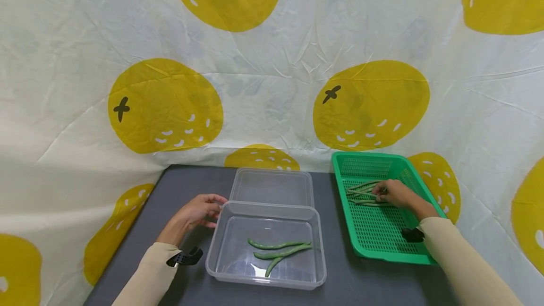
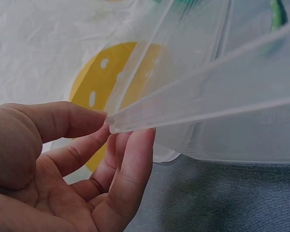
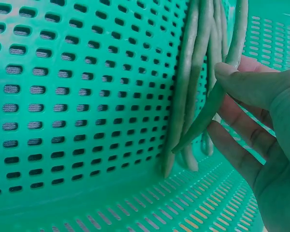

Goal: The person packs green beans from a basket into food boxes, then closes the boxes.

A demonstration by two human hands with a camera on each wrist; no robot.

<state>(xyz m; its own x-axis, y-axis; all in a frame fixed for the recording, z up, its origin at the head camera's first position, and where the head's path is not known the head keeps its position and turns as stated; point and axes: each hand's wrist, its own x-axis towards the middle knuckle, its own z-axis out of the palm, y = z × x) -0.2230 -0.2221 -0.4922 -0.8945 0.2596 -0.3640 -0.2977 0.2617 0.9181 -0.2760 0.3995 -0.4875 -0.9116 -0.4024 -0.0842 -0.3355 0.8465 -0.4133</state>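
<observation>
My left hand (image 1: pixel 199 211) is at the far left corner of a clear plastic container (image 1: pixel 263 283). In the left wrist view, its thumb and fingers pinch the rim corner. Three green beans (image 1: pixel 282 252) lie on the container's floor, towards its right side. My right hand (image 1: pixel 396 193) is inside a green perforated basket (image 1: pixel 346 216). Between thumb and fingers it pinches one green bean (image 3: pixel 203 116), whose lower end points down and left in the right wrist view. Several more green beans (image 3: pixel 182 96) lie beside it in the basket, partly hidden by the hand.
A clear flat lid (image 1: pixel 272 185) lies behind the container on the dark grey table (image 1: pixel 335 277). A white cloth with yellow fruit prints (image 1: pixel 263 107) hangs behind the table. The basket stands at the right, with a strip of table between it and the container.
</observation>
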